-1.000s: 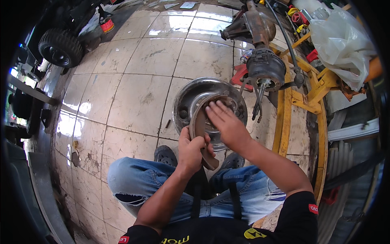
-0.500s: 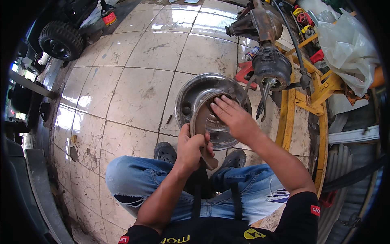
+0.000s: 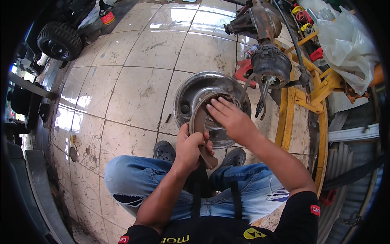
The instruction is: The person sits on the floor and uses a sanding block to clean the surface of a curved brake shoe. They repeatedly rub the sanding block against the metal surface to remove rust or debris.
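A curved, rust-brown brake shoe (image 3: 198, 121) was held in front of the person, above the near left part of a steel wheel rim (image 3: 183, 94); whether the two touched could not be told. Its lower part was firmly grasped by the left hand (image 3: 190, 146), with the thumb laid across the strip and the fingertips brought round its other side. The lower end of the shoe was left jutting out below that hand, toward the knees. By the right hand (image 3: 233, 120) the upper end was covered, the fingers being stretched out and laid on the shoe near its tip (the thumb was hidden, so whether anything was pinched beneath could not be told).

The wheel rim was laid flat on the tiled floor (image 3: 142, 91), just beyond two dark clogs (image 3: 164, 151) in which the feet were set apart. To the left of the rim, a small dark stick-like piece (image 3: 167, 118) was seen on the tiles. Beyond the rim, to the right, a rusty axle (image 3: 266, 30) was placed with a dark drum (image 3: 271, 63) at its near end, beside a red stand (image 3: 243, 70) and a yellow metal frame (image 3: 289, 122). Over the frame's far part a translucent plastic bag (image 3: 349, 49) was draped. At the far left, a knobbly black tyre (image 3: 59, 41) was seen.
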`<state>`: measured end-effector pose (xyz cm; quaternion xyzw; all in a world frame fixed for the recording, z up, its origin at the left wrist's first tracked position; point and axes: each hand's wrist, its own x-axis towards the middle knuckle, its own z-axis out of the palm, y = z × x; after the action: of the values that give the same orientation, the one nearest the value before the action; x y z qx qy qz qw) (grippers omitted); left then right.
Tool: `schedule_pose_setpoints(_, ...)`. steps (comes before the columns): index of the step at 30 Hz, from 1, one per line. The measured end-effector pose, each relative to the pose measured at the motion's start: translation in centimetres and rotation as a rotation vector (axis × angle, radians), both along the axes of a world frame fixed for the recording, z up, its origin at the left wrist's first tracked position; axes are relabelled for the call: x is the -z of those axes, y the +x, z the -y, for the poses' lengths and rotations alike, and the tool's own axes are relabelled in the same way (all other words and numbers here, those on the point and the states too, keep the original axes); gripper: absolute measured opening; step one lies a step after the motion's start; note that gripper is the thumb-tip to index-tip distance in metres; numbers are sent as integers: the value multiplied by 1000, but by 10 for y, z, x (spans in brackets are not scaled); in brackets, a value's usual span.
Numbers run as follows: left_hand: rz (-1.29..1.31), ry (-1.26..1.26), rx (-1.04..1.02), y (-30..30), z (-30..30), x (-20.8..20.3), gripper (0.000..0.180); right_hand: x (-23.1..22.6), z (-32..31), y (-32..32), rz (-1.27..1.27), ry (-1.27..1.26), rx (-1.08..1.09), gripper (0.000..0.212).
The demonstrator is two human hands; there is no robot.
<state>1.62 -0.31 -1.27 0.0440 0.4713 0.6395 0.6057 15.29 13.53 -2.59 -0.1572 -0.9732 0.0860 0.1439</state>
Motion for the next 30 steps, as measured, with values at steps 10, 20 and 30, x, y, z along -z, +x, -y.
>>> schedule_pose_setpoints(10, 163, -2, -57, -4, 2, -5, 29, 2, 10, -3, -50, -10, -105, 46)
schedule_pose_setpoints(20, 179, 6, -45, -7, 5, -2, 38, -1, 3, -2, 3, -17, -155, 50)
schedule_pose_setpoints(30, 126, -2, -26, -6, 4, -5, 37, -1, -5, 1, 69, -3, -54, 53)
